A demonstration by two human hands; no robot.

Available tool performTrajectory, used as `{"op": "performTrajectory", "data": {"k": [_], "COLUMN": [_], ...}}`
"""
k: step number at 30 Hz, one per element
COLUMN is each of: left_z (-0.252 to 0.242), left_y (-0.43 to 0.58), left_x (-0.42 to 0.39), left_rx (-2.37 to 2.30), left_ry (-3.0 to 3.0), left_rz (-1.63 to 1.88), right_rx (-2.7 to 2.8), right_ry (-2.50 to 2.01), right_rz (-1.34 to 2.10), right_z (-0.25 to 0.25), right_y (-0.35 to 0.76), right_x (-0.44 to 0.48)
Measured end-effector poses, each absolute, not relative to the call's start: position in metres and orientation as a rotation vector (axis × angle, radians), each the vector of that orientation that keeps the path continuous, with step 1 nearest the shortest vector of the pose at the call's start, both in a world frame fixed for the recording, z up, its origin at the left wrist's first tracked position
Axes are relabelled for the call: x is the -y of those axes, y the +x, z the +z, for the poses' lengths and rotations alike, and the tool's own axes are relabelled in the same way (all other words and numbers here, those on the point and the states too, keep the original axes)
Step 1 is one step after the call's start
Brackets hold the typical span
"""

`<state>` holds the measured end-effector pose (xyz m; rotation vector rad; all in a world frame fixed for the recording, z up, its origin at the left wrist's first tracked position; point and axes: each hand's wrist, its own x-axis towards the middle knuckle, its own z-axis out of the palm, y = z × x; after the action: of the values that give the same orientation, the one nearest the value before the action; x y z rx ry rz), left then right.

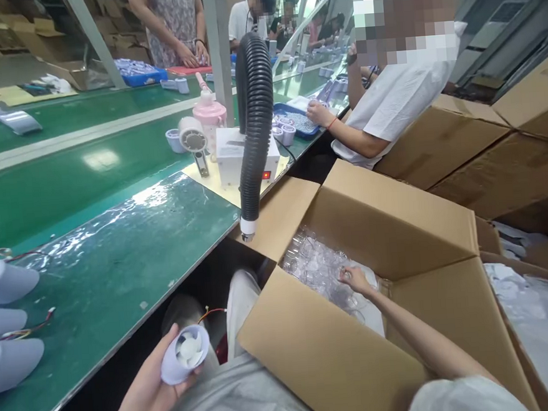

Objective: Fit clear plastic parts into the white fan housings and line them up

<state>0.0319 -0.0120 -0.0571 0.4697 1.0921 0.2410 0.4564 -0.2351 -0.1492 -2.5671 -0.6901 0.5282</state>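
Note:
My left hand [149,393] is closed round a small lavender fan housing [185,354] with a white impeller inside and thin wires trailing from it, held over my lap below the table edge. My right hand [354,279] reaches into an open cardboard box [388,222] on my right, its fingers pinching among several clear plastic parts [313,265] in a bag. What those fingers hold I cannot make out.
A green conveyor table [89,181] runs on the left, with lavender fan housings [5,324] near its left edge. A black corrugated hose [253,125] hangs over a white unit [233,158]. A person in white [398,96] works beyond the box; more cartons stand right.

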Motion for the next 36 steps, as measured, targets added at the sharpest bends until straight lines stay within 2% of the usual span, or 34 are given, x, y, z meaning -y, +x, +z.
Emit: {"op": "performTrajectory", "data": {"k": [6, 8, 11, 14, 16, 20, 24, 30, 36], "left_z": [-0.048, -0.045, -0.041, -0.033, -0.024, -0.009, -0.015, -0.038, -0.040], "left_y": [0.051, 0.055, 0.056, 0.048, 0.040, 0.023, 0.013, 0.010, 0.007], "left_x": [0.009, 0.009, 0.009, 0.011, 0.012, 0.013, 0.013, 0.012, 0.010], "left_rx": [-0.925, -0.834, -0.749, -0.714, -0.656, -0.569, -0.536, -0.471, -0.405], "left_ry": [0.629, 0.734, 0.835, 1.068, 1.381, 1.874, 1.930, 1.988, 2.008], "left_rz": [0.193, 0.158, 0.131, 0.121, 0.168, 0.382, 0.531, 0.597, 0.511], "right_rx": [1.034, 1.300, 1.785, 2.028, 2.051, 1.921, 1.504, 1.471, 1.253], "right_ry": [-2.172, -1.947, -1.818, -1.850, -1.890, -1.747, -1.607, -1.649, -1.607], "right_rz": [0.662, 0.768, 0.658, 0.357, 0.302, 0.715, 1.070, 0.823, 0.996], "right_z": [-0.062, -0.029, 0.000, 0.000, -0.006, -0.004, 0.009, 0.004, 0.002], "right_y": [0.411, 0.366, 0.291, 0.235, 0.217, 0.210, 0.203, 0.191, 0.191], "right_x": [0.223, 0.209, 0.183, 0.155, 0.139, 0.123, 0.121, 0.123, 0.124]}}
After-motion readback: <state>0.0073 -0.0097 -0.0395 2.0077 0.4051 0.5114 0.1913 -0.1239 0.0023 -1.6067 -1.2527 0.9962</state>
